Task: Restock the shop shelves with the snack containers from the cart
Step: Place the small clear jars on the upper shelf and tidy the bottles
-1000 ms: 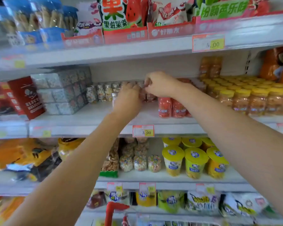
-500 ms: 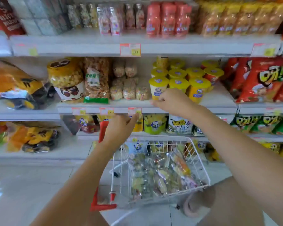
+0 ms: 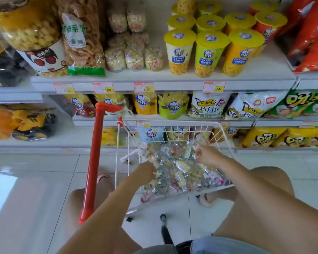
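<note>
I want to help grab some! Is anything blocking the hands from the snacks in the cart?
Nothing visible. The cart is open on top, and the left hand and right hand reach in among the snack containers.

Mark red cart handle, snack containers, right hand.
red cart handle (image 3: pixel 94 160): head view, middle of the red bar.
snack containers (image 3: pixel 180 173): head view, centre of the pile.
right hand (image 3: pixel 207 155): head view, back of the hand.
</note>
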{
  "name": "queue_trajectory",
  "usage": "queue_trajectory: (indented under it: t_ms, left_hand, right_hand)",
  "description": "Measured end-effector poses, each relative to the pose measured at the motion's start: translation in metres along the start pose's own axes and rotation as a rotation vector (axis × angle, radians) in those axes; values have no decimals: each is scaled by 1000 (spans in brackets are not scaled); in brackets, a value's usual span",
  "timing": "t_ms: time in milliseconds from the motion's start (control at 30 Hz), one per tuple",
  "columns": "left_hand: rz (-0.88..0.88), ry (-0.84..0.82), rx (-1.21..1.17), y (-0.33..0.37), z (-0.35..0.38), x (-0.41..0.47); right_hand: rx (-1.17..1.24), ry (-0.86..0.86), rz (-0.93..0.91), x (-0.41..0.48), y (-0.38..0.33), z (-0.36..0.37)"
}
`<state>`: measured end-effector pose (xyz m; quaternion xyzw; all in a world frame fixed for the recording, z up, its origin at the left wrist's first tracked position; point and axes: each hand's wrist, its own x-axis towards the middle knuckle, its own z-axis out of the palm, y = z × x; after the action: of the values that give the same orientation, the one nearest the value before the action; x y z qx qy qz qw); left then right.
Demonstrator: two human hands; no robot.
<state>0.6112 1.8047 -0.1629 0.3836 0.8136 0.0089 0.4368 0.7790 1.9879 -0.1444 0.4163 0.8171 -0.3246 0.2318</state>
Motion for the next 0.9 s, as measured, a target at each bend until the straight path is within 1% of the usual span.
queue_trajectory:
  t_ms: [33,133,233,333,433,533,633,733,800,900]
  left_hand:
    - [-9,-30,-22,-2,9,8]
    - [42,-110,53,-1,27,31]
    - [44,-126,104,4,42,50]
    - [12,-126,241,7,51,63]
    - [-93,-93,333,-1,59,67]
    - [-208,-148,309,-13,70,64]
    - [-244,-144,211,-22,73,57]
    - [-268,-81,137,-22,79,48]
    - [-279,-50,168,-17,84,41]
    - [-247,-47,275,-6,86,31]
  right_hand:
    - [0,-45,13,7,5,9]
    - [-26,-146,34,23,15,31]
    - [-53,-287,49,35,21,55]
    - [-91,-328,48,45,23,73]
    - [-205,-384,43,49,24,86]
    - [-310,-368,83,50,21,100]
    - [-377,-404,105,55,21,110]
    - [-335,-444,120,56,23,116]
    - [-300,-457,146,54,22,116]
    - [-193,-362,155,47,15,107]
